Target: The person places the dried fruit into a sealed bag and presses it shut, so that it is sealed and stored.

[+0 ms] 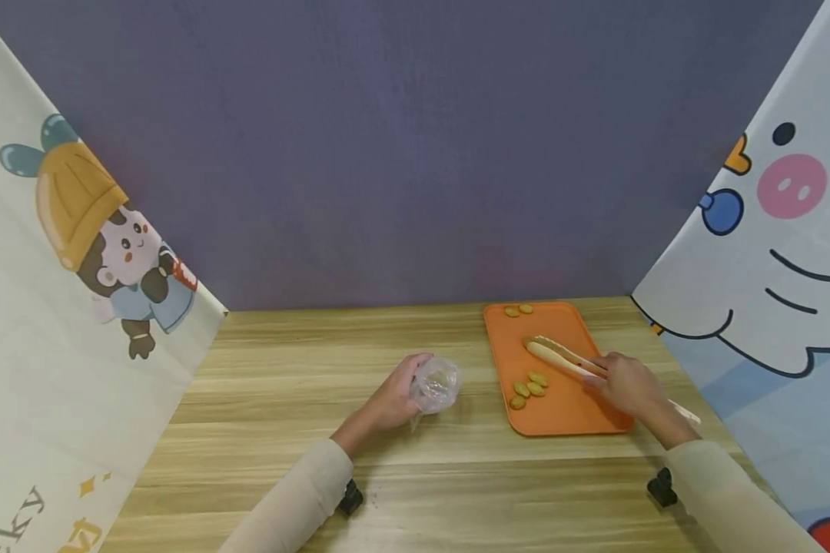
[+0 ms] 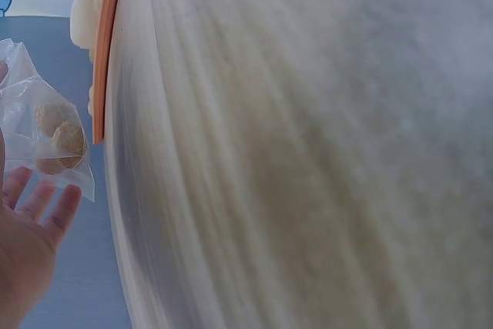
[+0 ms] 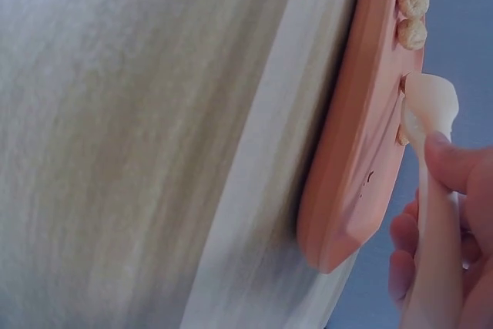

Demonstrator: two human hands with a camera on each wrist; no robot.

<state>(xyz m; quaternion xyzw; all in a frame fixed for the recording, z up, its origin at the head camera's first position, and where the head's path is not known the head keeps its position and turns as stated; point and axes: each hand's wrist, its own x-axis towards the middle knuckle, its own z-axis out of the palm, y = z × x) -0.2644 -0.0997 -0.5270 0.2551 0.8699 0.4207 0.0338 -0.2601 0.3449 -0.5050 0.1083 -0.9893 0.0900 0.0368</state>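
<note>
My left hand (image 1: 391, 398) holds a clear plastic bag (image 1: 436, 385) over the table, left of the orange tray (image 1: 572, 415). In the left wrist view the bag (image 2: 27, 125) has round brown pieces (image 2: 70, 144) at its bottom, and the fingers spread below it. My right hand (image 1: 629, 384) grips cream-coloured tongs (image 1: 556, 356) above the tray. In the right wrist view the thumb presses along the tongs (image 3: 431, 102). Their tips reach a small brown piece in the tray's middle, largely hidden by the tongs. Several golden-brown oval pieces (image 1: 536, 389) lie on the tray's near left part.
Two more oval pieces (image 1: 512, 312) sit at the tray's far left corner. The wooden table (image 1: 304, 361) is bounded by a dark back panel (image 1: 415, 153) and printed side panels (image 1: 768, 253). Small black objects (image 1: 662, 488) show beside both forearms.
</note>
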